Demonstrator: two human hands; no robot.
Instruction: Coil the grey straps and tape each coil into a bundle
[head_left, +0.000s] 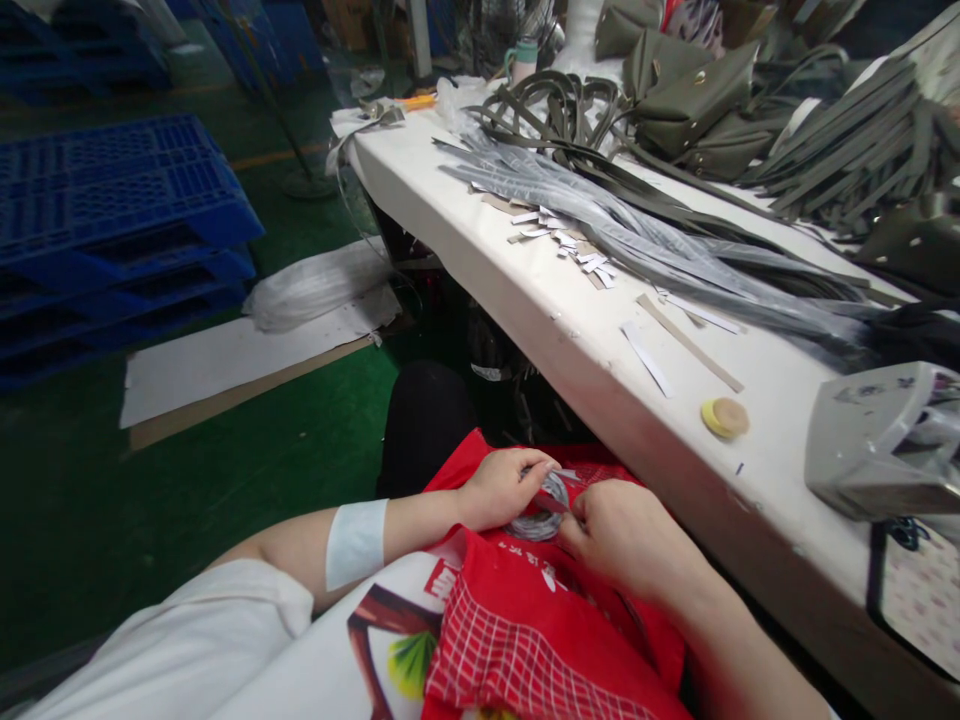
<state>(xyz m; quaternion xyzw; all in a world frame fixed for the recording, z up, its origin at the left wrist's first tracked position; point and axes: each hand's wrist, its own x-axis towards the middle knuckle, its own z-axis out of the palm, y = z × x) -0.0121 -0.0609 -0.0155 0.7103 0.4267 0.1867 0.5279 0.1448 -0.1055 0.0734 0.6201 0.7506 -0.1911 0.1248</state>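
Note:
A coil of thin grey strands [537, 522] lies over the red apron [517, 590] on the lap. My left hand [499, 488] is closed at the coil's upper left, its thumb and fingers pinching the coil's edge. At the right side of the coil, my right hand [619, 525] is closed too, its fingertips against the strands; whatever they pinch is partly hidden. A short pale strip end pokes out between the two hands.
The white table [480, 250] runs diagonally along the right, bearing plastic-wrapped straps [600, 210], paper scraps, a yellow tape roll [724, 417], a grey-white device [877, 440] and olive bags [690, 100]. Blue pallets [112, 190] and cardboard [247, 365] are on the left floor.

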